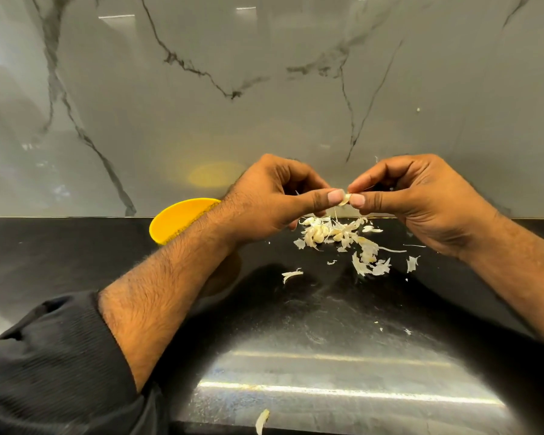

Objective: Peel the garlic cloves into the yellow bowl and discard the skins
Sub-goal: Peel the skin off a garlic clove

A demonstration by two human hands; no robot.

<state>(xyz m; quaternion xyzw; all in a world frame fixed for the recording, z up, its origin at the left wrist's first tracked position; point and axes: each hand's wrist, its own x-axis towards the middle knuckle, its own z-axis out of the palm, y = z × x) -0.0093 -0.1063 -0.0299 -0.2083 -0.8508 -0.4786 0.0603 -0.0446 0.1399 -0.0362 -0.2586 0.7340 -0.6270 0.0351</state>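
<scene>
Both hands meet above the black counter, pinching one small pale garlic clove (345,200) between their fingertips. My left hand (274,196) holds it from the left with thumb and curled fingers. My right hand (415,199) pinches it from the right. Directly below lies a pile of unpeeled cloves and papery skins (336,235). The yellow bowl (178,219) stands at the back left against the wall, largely hidden behind my left forearm; what it holds is out of sight.
Loose skin scraps (291,274) are scattered over the black counter (296,324), one more skin piece (262,420) near the front edge. A grey marble wall (264,89) rises right behind the hands.
</scene>
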